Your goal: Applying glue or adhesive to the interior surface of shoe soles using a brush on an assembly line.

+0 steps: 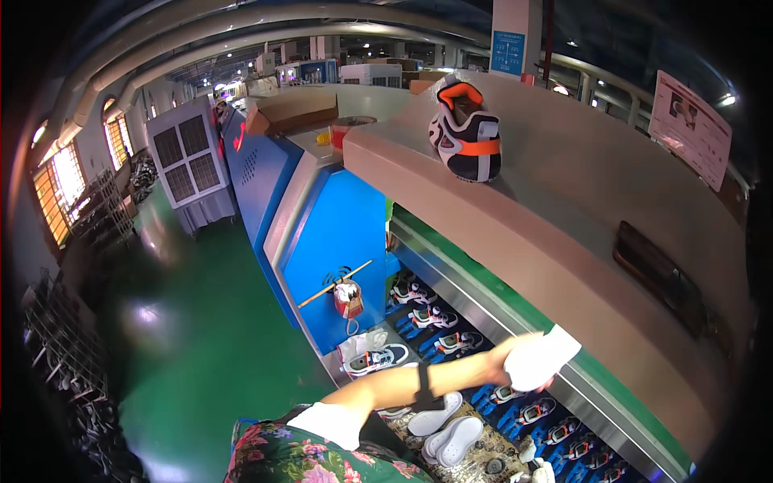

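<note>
My left arm, with a black band round it, reaches across from the lower left. At its end my left hand (501,364) is closed on a smooth white piece (541,359), overexposed so that its kind cannot be made out; fingertips show at its lower edge. Below the hand, pale shoe soles (455,441) lie on a worn, stained surface (493,451). Rows of shoe uppers (535,411) on blue holders run diagonally beneath and beyond the arm. A sneaker (374,360) sits beside crumpled white material left of the rows. My right hand is out of view.
A grey-brown machine housing (515,211) overhangs the rows; a sneaker with orange trim (467,137) and a dark phone-like object (660,262) rest on it. A red container (348,299) and a stick hang on the blue panel (334,233). Racks (60,370) stand across the green floor.
</note>
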Motion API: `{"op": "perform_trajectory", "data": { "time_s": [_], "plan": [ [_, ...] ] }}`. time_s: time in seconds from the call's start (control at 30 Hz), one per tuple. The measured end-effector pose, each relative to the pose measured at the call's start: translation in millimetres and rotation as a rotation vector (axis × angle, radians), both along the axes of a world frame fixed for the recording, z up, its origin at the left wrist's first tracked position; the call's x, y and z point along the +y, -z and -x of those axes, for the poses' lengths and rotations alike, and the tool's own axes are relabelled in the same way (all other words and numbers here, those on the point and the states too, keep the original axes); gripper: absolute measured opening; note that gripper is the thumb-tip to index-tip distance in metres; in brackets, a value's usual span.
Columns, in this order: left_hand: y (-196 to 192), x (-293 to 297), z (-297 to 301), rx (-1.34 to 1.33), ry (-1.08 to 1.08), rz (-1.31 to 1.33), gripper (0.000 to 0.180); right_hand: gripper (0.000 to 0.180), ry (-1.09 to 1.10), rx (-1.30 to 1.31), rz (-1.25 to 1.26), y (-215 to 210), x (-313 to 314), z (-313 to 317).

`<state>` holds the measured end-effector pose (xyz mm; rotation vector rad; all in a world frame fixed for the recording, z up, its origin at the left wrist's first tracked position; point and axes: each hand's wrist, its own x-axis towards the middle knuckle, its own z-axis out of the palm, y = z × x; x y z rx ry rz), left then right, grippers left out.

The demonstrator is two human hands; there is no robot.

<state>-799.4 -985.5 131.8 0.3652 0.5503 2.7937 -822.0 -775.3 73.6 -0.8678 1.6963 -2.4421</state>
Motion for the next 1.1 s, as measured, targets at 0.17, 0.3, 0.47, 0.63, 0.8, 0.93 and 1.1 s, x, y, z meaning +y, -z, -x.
{"op": "perform_trajectory", "data": {
  "time_s": [0.17,0.3,0.47,0.63,0.8,0.93,1.1],
  "plan": [
    [20,-51,68,-0.35,-0.229,-0.314,0.053,0.019,-0.054,-0.511,0.142,55,30,-40],
    [39,-64,80,-0.053,-0.326,-0.187,0.059,0.02,0.088,-0.769,0.243,63,84,-96],
    [25,-60,61,-0.091,-0.882,0.461,0.041,0.022,0.127,-0.91,0.21,87,100,-105],
    [61,-110,122,0.792,-1.163,2.686,0.073,0.023,0.141,-0.988,0.321,92,107,-115],
    [-2,-54,99,0.592,-1.145,2.518,0.051,0.021,0.07,-1.002,0.31,85,121,-132],
    [-23,-15,138,0.35,-0.995,1.904,0.056,0.02,0.068,-1.046,0.428,82,131,-132],
    [-58,210,203,0.458,-0.226,1.786,0.076,0.019,0.19,-1.012,0.588,91,176,-145]
  ]
}}
